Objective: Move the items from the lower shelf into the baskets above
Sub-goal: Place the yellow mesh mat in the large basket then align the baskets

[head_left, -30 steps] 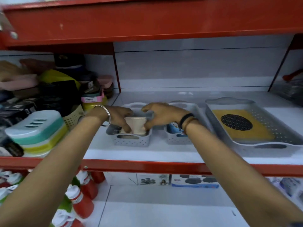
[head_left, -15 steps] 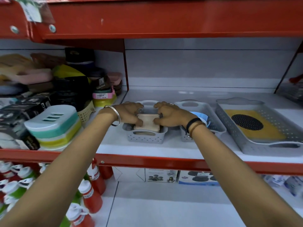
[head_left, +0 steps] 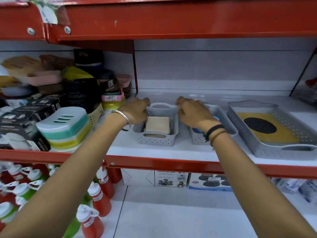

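Note:
A small grey perforated basket [head_left: 155, 140] stands on the white upper shelf, with a beige square stack [head_left: 157, 124] lying inside it. My left hand [head_left: 135, 111] hovers at the basket's left rim, fingers loosely curled and holding nothing. My right hand [head_left: 192, 113] is just right of that basket, over a second grey basket [head_left: 199, 138] with a blue item [head_left: 196, 130] in it, mostly hidden by my wrist. A large grey tray [head_left: 267, 152] at the right holds a yellow mat with a black perforated disc [head_left: 259, 125]. Boxes [head_left: 171, 178] sit on the lower shelf.
Stacked soap cases [head_left: 65, 127], black boxes and plastic containers crowd the left of the upper shelf. Red and green squeeze bottles [head_left: 101, 201] stand at the lower left. A red shelf edge [head_left: 154, 164] runs across the front, and another red shelf [head_left: 171, 19] hangs overhead.
Both hands have let go of the beige stack, which now lies flat in the left basket. They have drawn apart, the left to the basket's left rim, the right toward the second basket.

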The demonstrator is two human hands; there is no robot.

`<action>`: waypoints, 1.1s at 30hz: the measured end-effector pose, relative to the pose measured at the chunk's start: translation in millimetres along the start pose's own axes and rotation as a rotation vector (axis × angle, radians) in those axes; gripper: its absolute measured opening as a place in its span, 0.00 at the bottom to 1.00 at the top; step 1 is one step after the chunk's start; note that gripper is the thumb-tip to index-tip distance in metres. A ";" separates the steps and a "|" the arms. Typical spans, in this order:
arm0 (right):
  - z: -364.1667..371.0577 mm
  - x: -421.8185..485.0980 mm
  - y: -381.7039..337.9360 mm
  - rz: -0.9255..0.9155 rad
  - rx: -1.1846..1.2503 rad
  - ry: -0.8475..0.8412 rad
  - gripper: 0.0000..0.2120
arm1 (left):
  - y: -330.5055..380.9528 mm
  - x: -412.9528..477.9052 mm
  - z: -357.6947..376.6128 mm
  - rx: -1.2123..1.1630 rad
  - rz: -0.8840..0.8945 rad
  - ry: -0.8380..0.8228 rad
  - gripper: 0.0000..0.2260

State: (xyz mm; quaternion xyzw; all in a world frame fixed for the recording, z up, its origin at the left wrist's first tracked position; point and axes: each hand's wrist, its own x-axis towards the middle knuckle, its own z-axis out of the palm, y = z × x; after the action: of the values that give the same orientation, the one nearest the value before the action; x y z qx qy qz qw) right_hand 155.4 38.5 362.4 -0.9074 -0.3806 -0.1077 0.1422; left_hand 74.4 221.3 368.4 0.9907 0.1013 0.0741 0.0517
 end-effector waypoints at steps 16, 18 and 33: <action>-31.4 -75.9 37.4 0.099 0.028 -0.517 0.11 | 31.0 -63.4 -8.2 -0.135 0.193 -0.489 0.10; -34.7 -85.5 38.5 0.085 0.053 -0.524 0.09 | 31.1 -72.0 -10.7 -0.127 0.188 -0.510 0.11; -73.9 -171.7 161.4 0.232 0.183 -0.054 0.21 | 209.3 -89.1 36.0 -0.177 0.262 -0.159 0.14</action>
State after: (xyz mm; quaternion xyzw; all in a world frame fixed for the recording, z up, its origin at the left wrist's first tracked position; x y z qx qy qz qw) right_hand 147.4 -208.0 351.1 -0.9311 -0.2852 -0.0307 0.2254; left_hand 34.2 -4.4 345.4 0.9897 -0.0401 0.0102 0.1367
